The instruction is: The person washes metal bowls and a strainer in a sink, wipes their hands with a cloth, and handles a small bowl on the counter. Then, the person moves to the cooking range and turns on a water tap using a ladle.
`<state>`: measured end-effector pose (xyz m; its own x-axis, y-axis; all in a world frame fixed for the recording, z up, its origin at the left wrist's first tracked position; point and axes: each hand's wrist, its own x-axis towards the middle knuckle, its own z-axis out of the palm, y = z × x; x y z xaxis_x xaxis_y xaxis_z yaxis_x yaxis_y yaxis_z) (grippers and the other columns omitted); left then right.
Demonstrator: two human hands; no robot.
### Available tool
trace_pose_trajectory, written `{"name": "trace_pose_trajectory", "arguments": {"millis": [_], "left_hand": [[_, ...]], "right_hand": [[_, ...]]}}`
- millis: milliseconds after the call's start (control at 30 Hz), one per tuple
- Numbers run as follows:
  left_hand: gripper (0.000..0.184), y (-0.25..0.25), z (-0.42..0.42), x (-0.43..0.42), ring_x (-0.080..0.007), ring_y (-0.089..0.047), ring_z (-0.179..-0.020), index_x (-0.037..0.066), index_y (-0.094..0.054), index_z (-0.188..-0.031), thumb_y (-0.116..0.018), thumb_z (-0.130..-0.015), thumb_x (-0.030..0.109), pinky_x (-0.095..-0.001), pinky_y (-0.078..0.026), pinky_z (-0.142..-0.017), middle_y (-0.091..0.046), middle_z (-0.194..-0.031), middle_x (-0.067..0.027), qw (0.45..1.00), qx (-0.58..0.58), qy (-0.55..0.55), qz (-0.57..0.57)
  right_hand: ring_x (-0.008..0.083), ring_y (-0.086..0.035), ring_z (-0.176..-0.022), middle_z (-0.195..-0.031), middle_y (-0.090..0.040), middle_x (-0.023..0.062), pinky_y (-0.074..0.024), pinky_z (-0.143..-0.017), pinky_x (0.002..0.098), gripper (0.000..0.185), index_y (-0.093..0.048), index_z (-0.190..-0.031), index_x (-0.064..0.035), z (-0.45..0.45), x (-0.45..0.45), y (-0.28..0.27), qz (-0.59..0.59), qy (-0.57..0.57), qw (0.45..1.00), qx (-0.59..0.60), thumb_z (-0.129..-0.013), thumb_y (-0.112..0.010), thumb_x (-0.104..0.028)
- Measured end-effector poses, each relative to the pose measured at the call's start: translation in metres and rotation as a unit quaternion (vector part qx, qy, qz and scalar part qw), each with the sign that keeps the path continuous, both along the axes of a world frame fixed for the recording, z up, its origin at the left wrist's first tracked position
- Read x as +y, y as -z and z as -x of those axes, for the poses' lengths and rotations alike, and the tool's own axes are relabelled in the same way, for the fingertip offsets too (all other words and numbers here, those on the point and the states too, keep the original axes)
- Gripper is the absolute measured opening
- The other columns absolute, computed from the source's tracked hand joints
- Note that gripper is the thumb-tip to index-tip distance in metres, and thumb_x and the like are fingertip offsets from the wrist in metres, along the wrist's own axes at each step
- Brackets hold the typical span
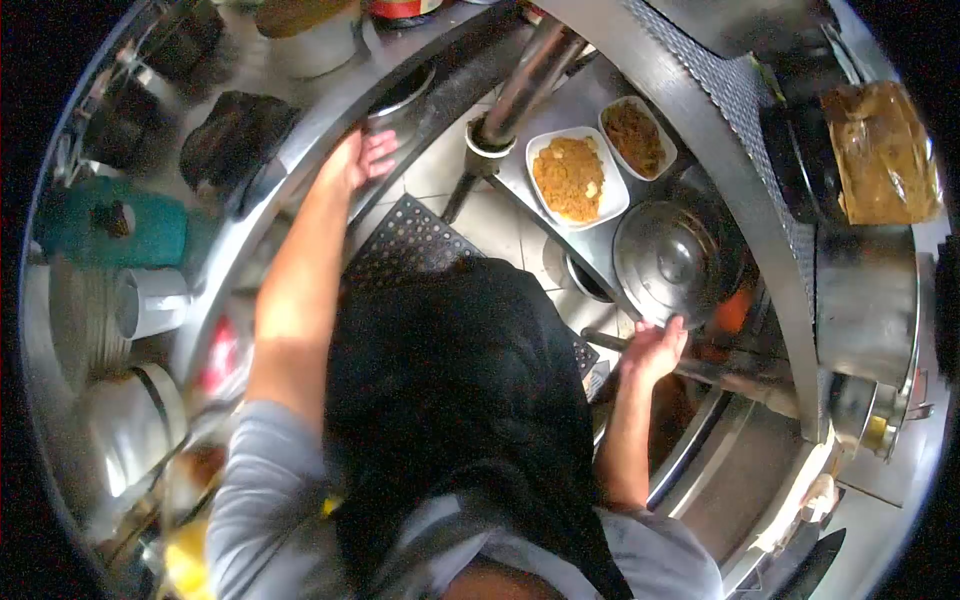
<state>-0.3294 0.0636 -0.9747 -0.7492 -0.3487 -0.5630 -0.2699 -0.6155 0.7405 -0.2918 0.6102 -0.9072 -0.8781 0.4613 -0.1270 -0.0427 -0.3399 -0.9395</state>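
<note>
On the left, my left hand (366,158) reaches to the edge of the left counter, palm turned inward and fingers stretched out, holding nothing. Just beyond it, a round metal vessel (405,92) sits below the counter, partly hidden. My right hand (655,350) is at the near rim of a round metal lid (672,257) on the lower shelf; thumb and fingers close on its edge, some fingertips hidden. Beside the lid, a white square dish (610,205) holds crumbly orange-brown food. Behind it, a second white dish (668,165) contains darker brown food.
A metal post (525,85) stands between the counters, and a perforated black mat (420,240) covers part of the tiled floor. On the left counter are a white mug (150,303) and stacked plates (90,320). A large pot (868,300) and a brown package (885,155) sit at right.
</note>
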Motion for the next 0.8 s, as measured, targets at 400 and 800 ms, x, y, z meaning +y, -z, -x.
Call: {"name": "trace_pose_trajectory", "arguments": {"millis": [400, 800], "left_hand": [[0.052, 0.026, 0.030, -0.014, -0.0313, -0.070, -0.088, 0.000, -0.039, -0.130, -0.032, -0.103, 0.044, -0.0539, -0.058, -0.078, -0.065, -0.109, -0.0220, 0.994, 0.031, -0.085, -0.065], [0.026, 0.010, -0.041, 0.012, -0.0301, -0.070, -0.090, 0.003, -0.050, -0.107, -0.047, -0.087, 0.018, -0.0484, -0.057, -0.077, -0.065, -0.107, -0.0188, 0.995, 0.008, -0.054, -0.089]], "right_hand": [[0.0185, -0.059, -0.063, -0.084, -0.057, 0.0081, -0.0556, -0.059, 0.0327, 0.026, -0.047, -0.109, -0.0064, 0.000, -0.003, 0.001, -0.068, -0.046, 0.995, -0.056, -0.093, -0.062, -0.020], [0.0084, -0.048, -0.057, -0.074, -0.053, -0.0007, -0.0415, -0.052, 0.0242, 0.013, -0.053, -0.105, -0.0046, -0.071, -0.139, 0.007, -0.288, -0.309, 0.905, 0.046, -0.094, -0.058, -0.011]]}}
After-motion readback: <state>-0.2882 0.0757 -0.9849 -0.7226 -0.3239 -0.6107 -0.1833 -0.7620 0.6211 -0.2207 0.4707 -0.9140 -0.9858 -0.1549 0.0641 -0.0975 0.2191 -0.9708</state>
